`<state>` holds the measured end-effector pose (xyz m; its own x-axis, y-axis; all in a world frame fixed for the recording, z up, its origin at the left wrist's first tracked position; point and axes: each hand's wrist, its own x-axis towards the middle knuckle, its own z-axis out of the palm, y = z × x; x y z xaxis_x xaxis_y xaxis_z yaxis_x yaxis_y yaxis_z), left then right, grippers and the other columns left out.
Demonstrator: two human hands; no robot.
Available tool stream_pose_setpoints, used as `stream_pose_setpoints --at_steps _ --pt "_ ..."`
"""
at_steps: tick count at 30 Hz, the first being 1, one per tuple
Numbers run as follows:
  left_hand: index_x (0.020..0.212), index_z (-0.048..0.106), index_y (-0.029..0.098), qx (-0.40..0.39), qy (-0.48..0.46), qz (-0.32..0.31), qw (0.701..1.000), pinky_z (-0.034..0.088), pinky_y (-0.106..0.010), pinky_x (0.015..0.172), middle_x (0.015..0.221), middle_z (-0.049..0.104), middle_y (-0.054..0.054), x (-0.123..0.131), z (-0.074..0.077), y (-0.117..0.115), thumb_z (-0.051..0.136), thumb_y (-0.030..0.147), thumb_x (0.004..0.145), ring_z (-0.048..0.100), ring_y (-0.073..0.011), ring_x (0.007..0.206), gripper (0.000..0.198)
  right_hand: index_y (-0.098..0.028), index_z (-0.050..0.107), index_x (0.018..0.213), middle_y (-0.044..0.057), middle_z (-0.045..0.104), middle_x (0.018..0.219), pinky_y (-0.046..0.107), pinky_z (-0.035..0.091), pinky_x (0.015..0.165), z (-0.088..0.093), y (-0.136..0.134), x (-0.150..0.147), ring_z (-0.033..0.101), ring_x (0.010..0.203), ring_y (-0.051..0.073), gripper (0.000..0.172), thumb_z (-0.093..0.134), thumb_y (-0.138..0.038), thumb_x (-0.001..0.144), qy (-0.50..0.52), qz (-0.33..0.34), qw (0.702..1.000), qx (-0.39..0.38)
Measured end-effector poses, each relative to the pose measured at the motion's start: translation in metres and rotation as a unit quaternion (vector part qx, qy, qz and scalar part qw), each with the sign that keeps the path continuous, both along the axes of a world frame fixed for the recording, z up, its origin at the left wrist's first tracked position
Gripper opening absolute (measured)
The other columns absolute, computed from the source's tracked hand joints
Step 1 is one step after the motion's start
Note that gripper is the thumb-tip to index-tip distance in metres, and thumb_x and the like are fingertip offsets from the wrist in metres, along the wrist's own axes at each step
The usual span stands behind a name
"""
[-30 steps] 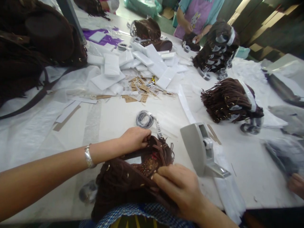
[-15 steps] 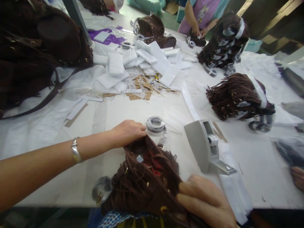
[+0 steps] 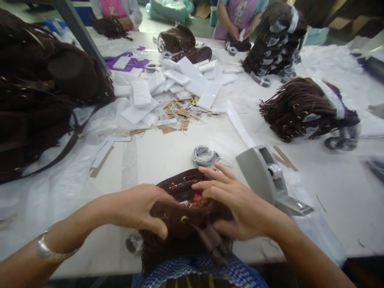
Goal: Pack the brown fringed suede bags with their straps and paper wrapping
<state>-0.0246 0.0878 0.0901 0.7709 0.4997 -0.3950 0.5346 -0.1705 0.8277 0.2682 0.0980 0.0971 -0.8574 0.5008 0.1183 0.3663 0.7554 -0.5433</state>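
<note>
A dark brown fringed bag [image 3: 177, 228] stands at the table's near edge, its mouth open on a red patterned lining. My left hand [image 3: 141, 206] grips its left rim, thumb outside and fingers inside the opening. Over the right side of the mouth, my right hand [image 3: 231, 200] has its fingers spread, the thumb against the bag's front. A brown strap end hangs from the front below a gold eyelet. Just behind the bag lies a wrapped grey coil [image 3: 205, 155].
A grey tape dispenser [image 3: 270, 176] stands right of the bag. Brown bags are piled left [image 3: 60, 80] and right [image 3: 309, 108]. White packets [image 3: 186, 76] and brown tags [image 3: 177, 116] lie mid-table. Two people handle bags across the table.
The bag has turned and now sits upright, its mouth facing me. My left hand moved down to the near left rim; my right hand moved up and opened over the mouth.
</note>
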Motion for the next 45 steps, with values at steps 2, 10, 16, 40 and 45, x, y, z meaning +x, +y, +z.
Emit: stream_pose_setpoints --at_steps 2,10,16,40,45 --pt "0.101 0.072 0.027 -0.008 0.069 0.005 0.998 0.044 -0.022 0.06 0.088 0.074 0.002 -0.006 -0.007 -0.002 0.075 0.057 0.073 0.067 -0.0184 0.073 0.041 -0.018 0.06 0.115 0.009 0.069 0.112 0.044 0.037 0.103 -0.011 0.013 -0.003 0.06 0.108 0.028 0.046 0.071 -0.041 0.077 -0.034 -0.01 0.999 -0.007" --pt "0.081 0.07 0.022 0.198 0.328 0.045 0.923 0.043 -0.032 0.059 0.076 0.073 -0.011 -0.019 -0.038 -0.004 0.057 0.072 0.08 0.069 -0.0315 0.074 0.052 -0.017 0.064 0.07 0.007 0.065 0.062 0.031 0.035 0.066 -0.066 0.027 -0.002 0.059 0.061 0.019 0.056 0.035 -0.054 0.101 -0.153 -0.167 0.969 0.098" --pt "0.082 0.07 0.022 0.2 0.276 0.085 0.936 0.045 -0.029 0.06 0.075 0.073 -0.007 -0.024 -0.048 -0.001 0.056 0.066 0.084 0.07 -0.0275 0.074 0.046 -0.017 0.068 0.076 0.006 0.069 0.068 0.028 0.038 0.068 -0.072 0.025 -0.006 0.062 0.067 0.018 0.045 0.042 -0.044 0.102 -0.094 -0.201 0.974 0.051" --pt "0.109 0.061 0.02 0.417 -0.074 0.066 0.903 0.053 -0.03 0.065 0.08 0.069 -0.004 0.044 -0.012 -0.049 0.042 0.02 0.099 0.064 -0.0178 0.071 0.021 -0.018 0.069 0.113 0.007 0.07 0.112 0.034 0.049 0.093 -0.022 0.071 -0.047 0.061 0.103 0.019 0.021 0.058 -0.026 0.096 -0.01 0.071 0.996 0.044" --pt "0.107 0.061 0.02 0.417 -0.098 0.079 0.9 0.052 -0.029 0.062 0.078 0.069 -0.002 0.044 -0.006 -0.047 0.046 0.023 0.099 0.064 -0.0174 0.068 0.018 -0.019 0.072 0.109 0.007 0.07 0.114 0.028 0.05 0.089 -0.021 0.081 -0.053 0.066 0.099 0.016 0.018 0.062 -0.023 0.094 -0.082 0.129 0.983 -0.104"
